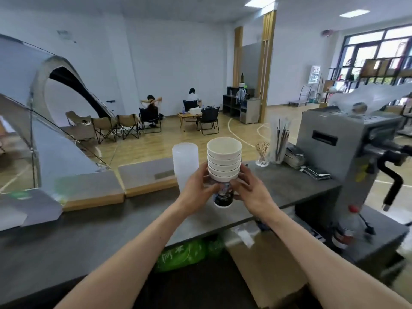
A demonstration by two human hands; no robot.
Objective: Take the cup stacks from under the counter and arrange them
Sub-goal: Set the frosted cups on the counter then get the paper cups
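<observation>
Both hands, left hand [196, 188] and right hand [249, 190], clasp the upright white paper cup stack [224, 166], just right of the frosted plastic cup stack [185, 163].

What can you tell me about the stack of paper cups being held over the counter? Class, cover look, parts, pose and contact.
The stack of paper cups holds about six nested cups with white rolled rims and white insides; the lowest cup's wall bears a dark blue printed pattern. It stands nearly upright, mouth up, above the grey counter, beside a frosted plastic cup stack. The left hand and right hand grip its lower part from both sides.
</observation>
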